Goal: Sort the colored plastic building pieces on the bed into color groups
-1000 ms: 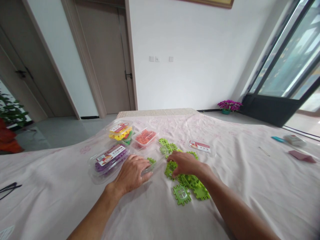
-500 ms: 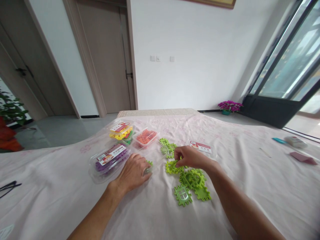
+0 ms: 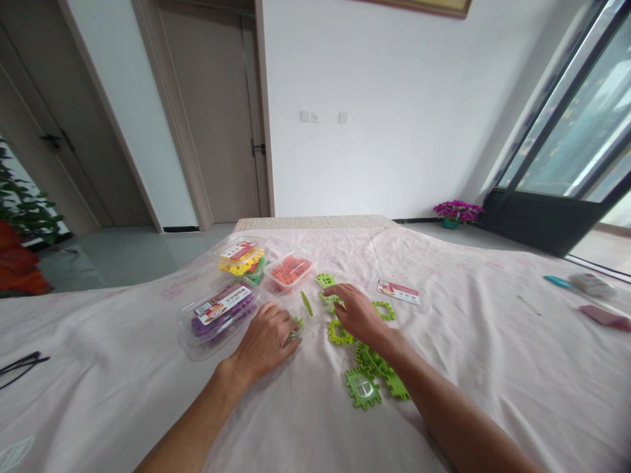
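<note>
My left hand rests on the cloth with its fingers curled around light-green toothed building pieces, mostly hidden by the fingers. A thin green piece stands on edge between the two hands, touched by neither. My right hand is stretched over the loose green pieces, thumb and fingers apart, holding nothing I can see. Near its fingertips lie a round-patterned green piece and a yellow-green frame piece. Another frame piece lies behind the wrist. Closer to me is a green window piece, beside a pile partly under my forearm.
A clear box of purple pieces sits left of my left hand. Behind are a box with yellow pieces and an open box of orange-red pieces. A labelled clear lid lies right. Glasses are far left.
My right hand has moved a little left and away from me, and its fingers have spread. The thin green piece now appears between the hands. My left hand stays in place.
</note>
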Tool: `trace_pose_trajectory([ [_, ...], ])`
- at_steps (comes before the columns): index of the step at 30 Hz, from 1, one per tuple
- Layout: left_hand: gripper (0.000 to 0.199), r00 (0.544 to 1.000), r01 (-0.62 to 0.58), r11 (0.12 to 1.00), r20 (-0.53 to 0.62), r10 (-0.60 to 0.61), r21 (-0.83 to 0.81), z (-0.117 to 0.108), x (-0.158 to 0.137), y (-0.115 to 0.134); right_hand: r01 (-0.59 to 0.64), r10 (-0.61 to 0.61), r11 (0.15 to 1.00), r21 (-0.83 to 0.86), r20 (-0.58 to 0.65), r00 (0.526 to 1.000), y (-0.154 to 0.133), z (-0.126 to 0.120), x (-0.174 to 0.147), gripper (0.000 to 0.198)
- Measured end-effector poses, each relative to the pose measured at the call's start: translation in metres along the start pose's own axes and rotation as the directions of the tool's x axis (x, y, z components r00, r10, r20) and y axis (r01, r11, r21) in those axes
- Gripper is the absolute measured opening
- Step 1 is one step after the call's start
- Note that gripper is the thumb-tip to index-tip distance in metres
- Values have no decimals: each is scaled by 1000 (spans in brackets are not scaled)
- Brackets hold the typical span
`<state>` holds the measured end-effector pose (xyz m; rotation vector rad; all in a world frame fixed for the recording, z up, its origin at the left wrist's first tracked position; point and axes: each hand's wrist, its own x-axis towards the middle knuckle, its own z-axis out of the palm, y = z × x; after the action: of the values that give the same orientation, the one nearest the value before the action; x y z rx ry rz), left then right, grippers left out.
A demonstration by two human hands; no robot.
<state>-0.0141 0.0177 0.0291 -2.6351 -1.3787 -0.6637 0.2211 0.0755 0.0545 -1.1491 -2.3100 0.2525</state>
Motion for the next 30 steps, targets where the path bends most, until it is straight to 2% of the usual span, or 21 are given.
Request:
trace_pose_trajectory([
  [3, 16, 1000, 4, 1000, 3, -3, -6, 0, 0, 0, -63, 65, 996, -64, 24, 998, 8, -12, 0, 43],
  [7, 15, 1000, 7, 1000, 14, -7, -18, -2, 0, 2, -162, 180, 974, -157, 103, 978, 14, -24, -1, 35],
  [10, 15, 1000, 4, 1000, 13, -3, -27, -2, 1, 2, -191, 253, 946, -260, 228, 940, 13, -27, -6, 26],
  [12, 18, 1000, -2, 999, -4, 1, -39, 0, 0, 0, -159, 260, 939, -305, 327, 908, 10, -27, -9, 23],
  [16, 33, 996, -1, 999, -90, -2, -35, 7, -3, -2, -74, 234, 936, -343, 453, 860, -1, -24, -13, 56],
  [18, 45, 984, 42, 999, -171, -46, -29, 12, -5, -3, -70, 240, 931, -357, 457, 857, -3, -21, -13, 61],
  [23, 79, 905, 247, 962, -326, -272, -117, 27, -11, -2, -76, 199, 956, -284, 435, 878, 7, -23, -12, 48],
  [27, 80, 851, 326, 909, -338, -402, -261, 36, -16, -2, -126, 199, 969, -213, 368, 908, 25, -35, -7, 21],
  [30, 73, 833, 327, 881, -337, -439, -340, 41, -17, -3, -237, 262, 962, -135, 219, 940, 33, -42, -4, 22],
])
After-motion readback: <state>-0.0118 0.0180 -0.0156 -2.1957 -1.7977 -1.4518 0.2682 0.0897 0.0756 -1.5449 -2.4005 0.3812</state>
